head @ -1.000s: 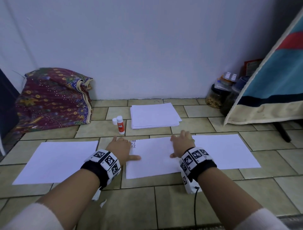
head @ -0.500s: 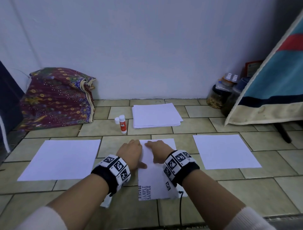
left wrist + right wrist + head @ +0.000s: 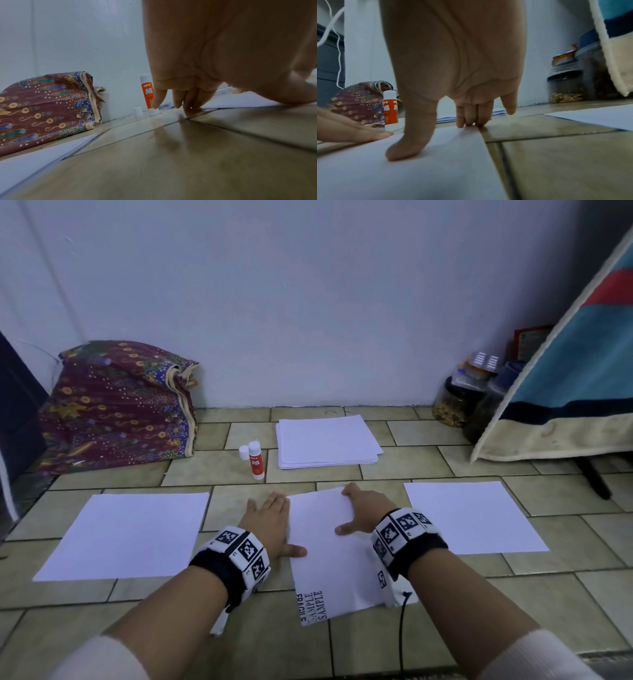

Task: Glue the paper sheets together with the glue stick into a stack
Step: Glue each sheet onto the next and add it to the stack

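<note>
A white paper sheet printed with "SAMPLE" at its near end (image 3: 329, 559) lay lengthwise on the beige tiled floor (image 3: 445, 628), directly between the two hands. The left hand (image 3: 270, 522) lay flat, fingers straight, against the sheet's left edge, its thumb resting on the paper. The right hand (image 3: 364, 510) pressed the sheet's far right corner with straight fingers, thumb spread onto the paper; it gripped nothing.

A plain white sheet (image 3: 126, 535) lay well left of the hands, another plain white sheet (image 3: 469, 515) well right. Beyond the hands, nearer the wall, an orange-and-white glue stick (image 3: 256, 460) stood upright, uncapped, its white cap (image 3: 243, 453) just beside it, next to a stack of white paper (image 3: 325, 441).

A patterned maroon fabric bundle (image 3: 116, 405) sat at the floor's far left edge.
</note>
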